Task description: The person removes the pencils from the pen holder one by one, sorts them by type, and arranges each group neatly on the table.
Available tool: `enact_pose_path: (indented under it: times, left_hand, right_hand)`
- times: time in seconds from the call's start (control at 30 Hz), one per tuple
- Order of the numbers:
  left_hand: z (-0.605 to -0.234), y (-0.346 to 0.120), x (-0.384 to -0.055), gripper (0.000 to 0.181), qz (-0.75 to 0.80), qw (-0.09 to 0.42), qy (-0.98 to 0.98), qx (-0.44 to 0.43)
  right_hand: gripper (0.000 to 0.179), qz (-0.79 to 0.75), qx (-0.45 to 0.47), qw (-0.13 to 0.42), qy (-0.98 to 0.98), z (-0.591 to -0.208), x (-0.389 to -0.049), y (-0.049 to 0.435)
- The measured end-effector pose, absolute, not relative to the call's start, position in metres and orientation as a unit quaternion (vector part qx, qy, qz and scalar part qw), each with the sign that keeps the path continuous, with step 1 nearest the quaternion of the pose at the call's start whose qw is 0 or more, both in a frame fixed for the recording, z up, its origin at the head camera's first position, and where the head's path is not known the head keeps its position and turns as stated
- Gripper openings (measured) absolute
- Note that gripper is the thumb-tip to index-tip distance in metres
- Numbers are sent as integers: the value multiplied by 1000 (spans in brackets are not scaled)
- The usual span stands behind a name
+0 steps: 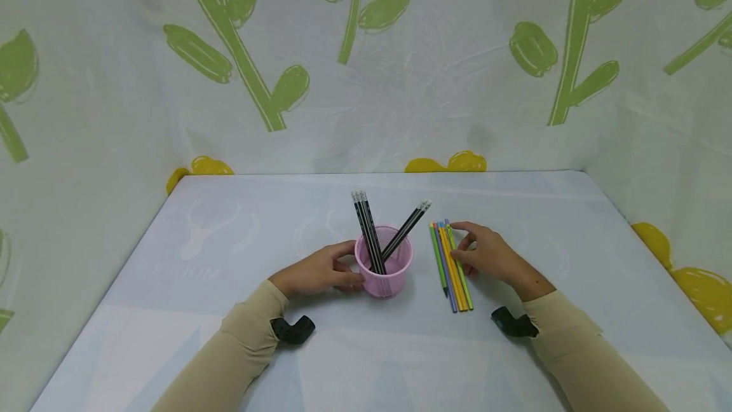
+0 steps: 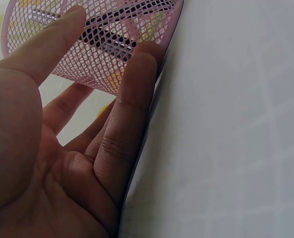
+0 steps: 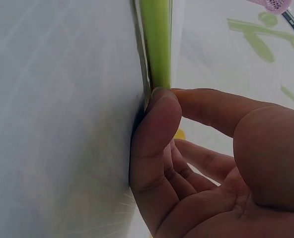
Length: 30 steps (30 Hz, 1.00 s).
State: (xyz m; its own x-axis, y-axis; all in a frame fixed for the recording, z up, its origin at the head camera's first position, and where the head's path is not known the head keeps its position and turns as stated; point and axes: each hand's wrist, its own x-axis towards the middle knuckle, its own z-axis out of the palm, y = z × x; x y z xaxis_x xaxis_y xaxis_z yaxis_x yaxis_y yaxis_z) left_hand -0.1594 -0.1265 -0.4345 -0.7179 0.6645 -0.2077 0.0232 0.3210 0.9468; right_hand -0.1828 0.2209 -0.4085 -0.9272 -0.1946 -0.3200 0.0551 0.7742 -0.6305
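A pink mesh pencil cup [image 1: 384, 286] stands upright on the table, and several black pencils [image 1: 368, 227] lean inside it in two directions. My left hand [image 1: 317, 270] holds the cup from its left side, thumb and fingers around the mesh wall [image 2: 102, 64]. To the right of the cup, several coloured pencils [image 1: 445, 266] lie side by side in green, purple and yellow-orange. At their right edge my right hand [image 1: 488, 253] pinches a light green pencil [image 3: 158, 44] between thumb and finger. Its other fingers are curled behind.
The white table [image 1: 354, 361] has faint printed patterns. Behind it hangs a pale curtain [image 1: 446, 81] with green leaf and yellow motifs, which continues along both sides. Dark wrist devices [image 1: 293, 330] sit at both sleeves.
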Motion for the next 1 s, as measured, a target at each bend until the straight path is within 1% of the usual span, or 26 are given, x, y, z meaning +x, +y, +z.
enact_pose_path:
  times: [0.57,0.67,0.83,0.9,1.0]
  left_hand:
    - [-434,-127,-159,71,537,300,755,227]
    - [-434,-127,-159,71,538,298,755,227]
    - [-434,-127,-159,72,542,298,752,228]
    - [-435,-127,-159,71,544,300,750,227]
    - [-435,-127,-159,69,549,301,748,222]
  right_hand:
    - [63,-328,-34,186,926,-404,-181,218]
    - [58,-327,-41,156,931,-399,-179,216]
    - [48,-334,-79,87,935,-389,-167,207]
    - [45,-349,-101,71,929,-386,-162,202]
    - [43,-382,-131,66,912,-382,-154,195]
